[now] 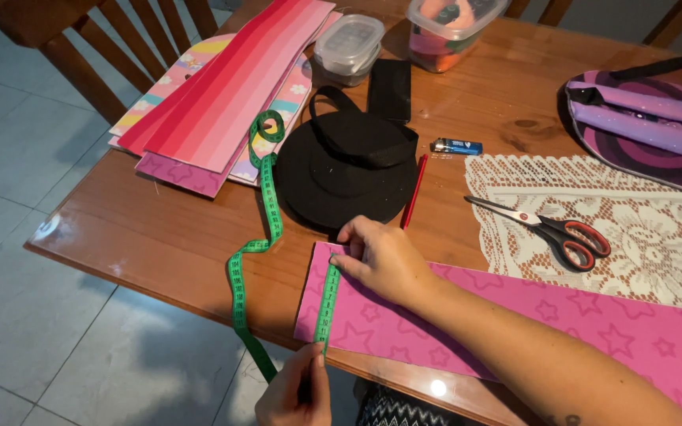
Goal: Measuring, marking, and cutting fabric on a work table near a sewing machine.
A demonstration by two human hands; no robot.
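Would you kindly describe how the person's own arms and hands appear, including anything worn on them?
Both are bare: the right hand and its forearm show no sleeve, glove, ring or watch. A small dark mark, perhaps a tattoo, sits on the right forearm near the bottom edge. The left hand is only partly in view at the frame's bottom, also ungloved, with no jewellery visible.

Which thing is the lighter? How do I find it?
Start at the round black hat in the middle of the wooden table. Look just right of its brim, above the white lace cloth. The lighter is the small blue stick with a silver end, much shorter than the red pencil nearby.
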